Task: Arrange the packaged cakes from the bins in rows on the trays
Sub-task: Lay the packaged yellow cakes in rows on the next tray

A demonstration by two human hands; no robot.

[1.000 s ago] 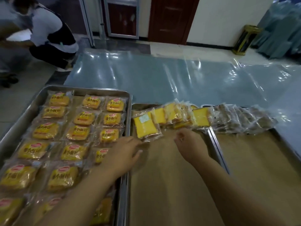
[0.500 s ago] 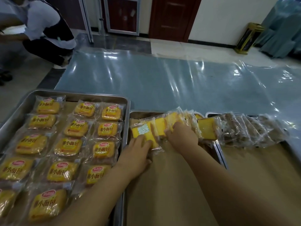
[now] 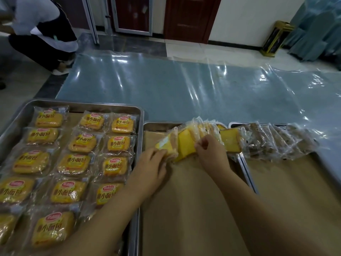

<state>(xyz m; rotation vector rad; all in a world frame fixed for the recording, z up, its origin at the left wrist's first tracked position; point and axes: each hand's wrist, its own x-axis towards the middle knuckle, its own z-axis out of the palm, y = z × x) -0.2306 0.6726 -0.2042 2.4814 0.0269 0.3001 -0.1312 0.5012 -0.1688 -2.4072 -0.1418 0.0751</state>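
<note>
A row of yellow packaged cakes [image 3: 186, 143] leans along the far edge of the middle tray [image 3: 184, 209], which is lined with brown paper. My left hand [image 3: 149, 170] grips the leftmost cake of that row [image 3: 167, 145], tilted up on edge. My right hand [image 3: 212, 152] has curled fingers pinching the wrappers in the middle of the row. Further right, a row of brown packaged cakes [image 3: 276, 143] lies along the far edge of the right tray [image 3: 295, 191]. The left tray [image 3: 22, 111] holds several yellow small-bread packs [image 3: 73, 163] in three columns.
A clear plastic sheet [image 3: 184, 85] covers the floor beyond the trays. A crouching person [image 3: 42, 30] is at the far left. A gold and black bin [image 3: 276, 39] stands by the back wall, with blue covered items [image 3: 317, 28] to its right.
Both hands moved forward onto the yellow cake row. The left hand took hold of the leftmost cake and tipped it upright; the right hand closed on the middle packs.
</note>
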